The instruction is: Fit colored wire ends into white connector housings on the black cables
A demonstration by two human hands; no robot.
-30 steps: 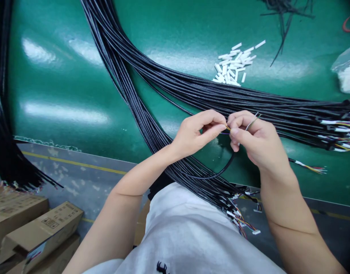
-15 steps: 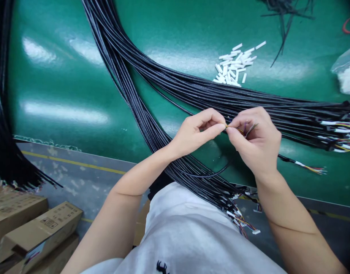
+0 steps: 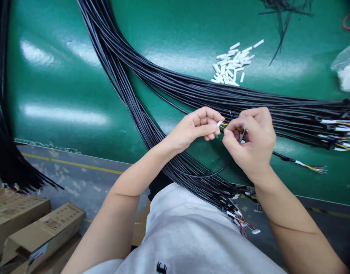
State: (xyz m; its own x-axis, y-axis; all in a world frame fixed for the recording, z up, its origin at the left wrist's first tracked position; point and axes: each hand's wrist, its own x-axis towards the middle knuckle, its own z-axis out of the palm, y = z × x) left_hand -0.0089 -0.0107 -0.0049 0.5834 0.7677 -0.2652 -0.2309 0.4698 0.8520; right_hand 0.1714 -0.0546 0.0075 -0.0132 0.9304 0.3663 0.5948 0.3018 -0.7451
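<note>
Between thumb and fingers, my left hand (image 3: 196, 129) pinches a small white connector (image 3: 219, 123). Thin coloured wires (image 3: 225, 125), yellow and red among them, run from it into my right hand (image 3: 253, 139), whose fingers are closed on them. A few loose wire ends, purple and grey, stick out by the right fingers. Both hands are above a thick bundle of black cables (image 3: 175, 82) on the green table. A single cable end with stripped wires (image 3: 311, 166) lies to the right of my right hand.
A pile of white connectors (image 3: 233, 64) lies beyond the cables. Black strips (image 3: 283, 26) lie at the far right, near a plastic bag (image 3: 347, 72). Another cable bundle (image 3: 137, 110) drapes over the table's front edge. More cables (image 3: 9, 152) hang at left above cardboard boxes (image 3: 46, 232).
My left hand has moved slightly left, away from my right hand, and the white connector now shows between its fingertips. More of the coloured wires are visible between the hands.
</note>
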